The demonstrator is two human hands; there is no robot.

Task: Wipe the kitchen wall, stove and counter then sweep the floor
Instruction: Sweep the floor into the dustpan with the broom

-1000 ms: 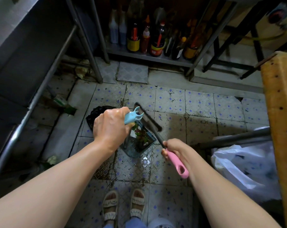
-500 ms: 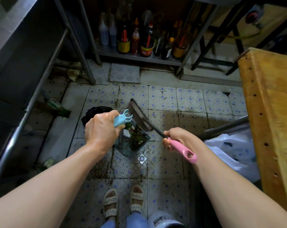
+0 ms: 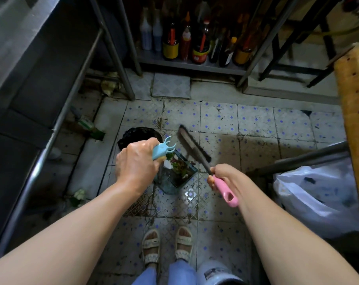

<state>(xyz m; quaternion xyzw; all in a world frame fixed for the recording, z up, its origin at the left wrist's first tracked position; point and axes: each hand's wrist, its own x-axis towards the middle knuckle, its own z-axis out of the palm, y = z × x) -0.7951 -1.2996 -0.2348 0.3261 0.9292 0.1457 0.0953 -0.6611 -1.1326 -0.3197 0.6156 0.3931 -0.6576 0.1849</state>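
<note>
Now your dark long-bristled broom (image 3: pixel 194 146) rests on the tiled floor (image 3: pixel 256 128) just beyond the teal plastic dustpan (image 3: pixel 175 173), which already holds leafy scraps. Your right hand (image 3: pixel 225 176) grips the broom's pink handle (image 3: pixel 225 191); your left hand (image 3: pixel 138 162) clamps the dustpan's light-blue handle (image 3: pixel 163 149). Draw short strokes toward the pan lip, keeping it flat against the tiles. More litter lies under the steel counter (image 3: pixel 30 58) at left.

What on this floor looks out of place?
A green bottle lies on its side under the steel counter. Pale scraps sit near the counter's rail, and another clump lies by the shelf leg.
</note>
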